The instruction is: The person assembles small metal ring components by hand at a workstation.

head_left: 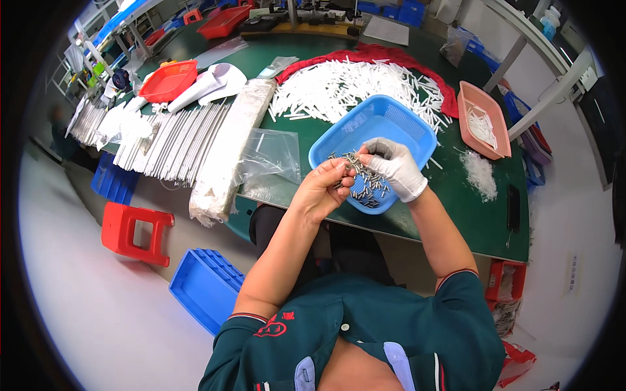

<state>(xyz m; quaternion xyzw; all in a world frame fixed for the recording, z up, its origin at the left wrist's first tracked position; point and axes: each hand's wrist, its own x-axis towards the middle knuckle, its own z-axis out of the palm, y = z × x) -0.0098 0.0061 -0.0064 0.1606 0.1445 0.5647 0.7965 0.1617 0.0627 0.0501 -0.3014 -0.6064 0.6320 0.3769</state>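
Observation:
A blue plastic basket (399, 130) stands near the front edge of the green table, with a pile of small metal pins (372, 189) at its near end. My bare left hand (324, 189) is closed over the basket's near left side, with small metal pins in its curled fingers. Wearing a white glove with bare fingertips showing, my right hand (394, 168) pinches beside the left fingertips, above the pile. Whatever sits in that pinch is too small to make out.
Behind the basket, many white tubes (352, 85) lie on a red cloth (448, 98). A pink basket (464, 107) stands right; long rods (186, 143) and a clear plastic bag (277, 146) lie left. A red stool (119, 231) and blue crate (202, 287) are on the floor.

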